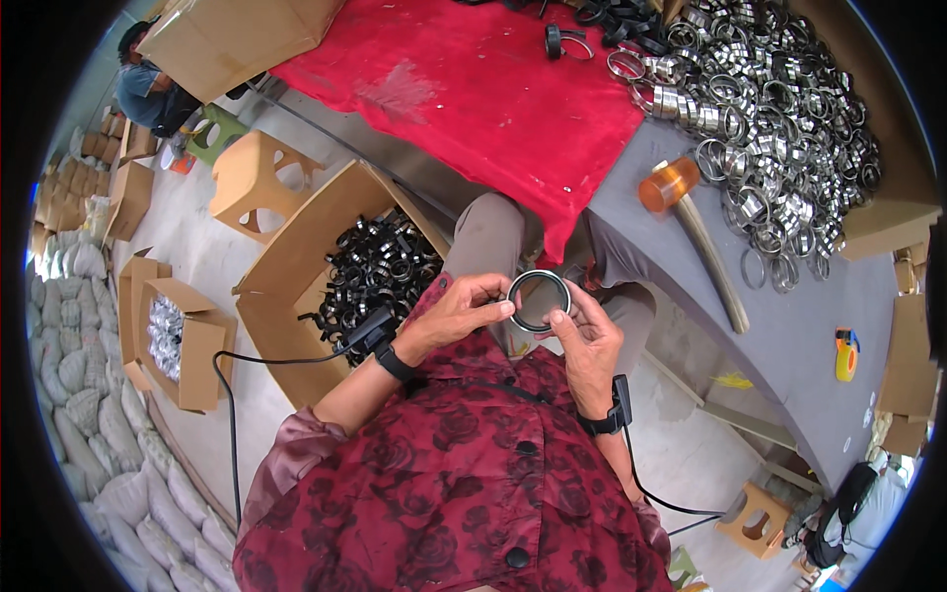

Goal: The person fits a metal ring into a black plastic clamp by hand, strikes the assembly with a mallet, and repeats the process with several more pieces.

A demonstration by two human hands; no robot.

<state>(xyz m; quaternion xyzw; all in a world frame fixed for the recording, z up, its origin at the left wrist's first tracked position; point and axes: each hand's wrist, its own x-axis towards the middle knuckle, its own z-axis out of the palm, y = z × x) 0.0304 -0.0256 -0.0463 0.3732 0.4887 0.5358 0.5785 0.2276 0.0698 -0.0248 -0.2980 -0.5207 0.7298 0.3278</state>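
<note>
Over my lap I hold up a round metal ring (543, 273) with a black lining around its inside. The fingertips and thumb of my left hand (456, 318) pinch its left side. On the opposite side my right hand (592, 345) grips the lower right rim between thumb and fingers. Left of my knee, an open cardboard box (258, 331) holds a heap of black rings (385, 264). A big pile of shiny metal rings (764, 128) covers the far right of the table, with some black rings (623, 22) beside it.
A mallet with an orange head (669, 185) lies on the grey tabletop (779, 335), near a yellow-orange tool (845, 355). Red cloth (464, 99) covers the table ahead. Stools (258, 178), a smaller box (202, 355) and stacked sacks (109, 424) stand left. Cables trail from both wrists.
</note>
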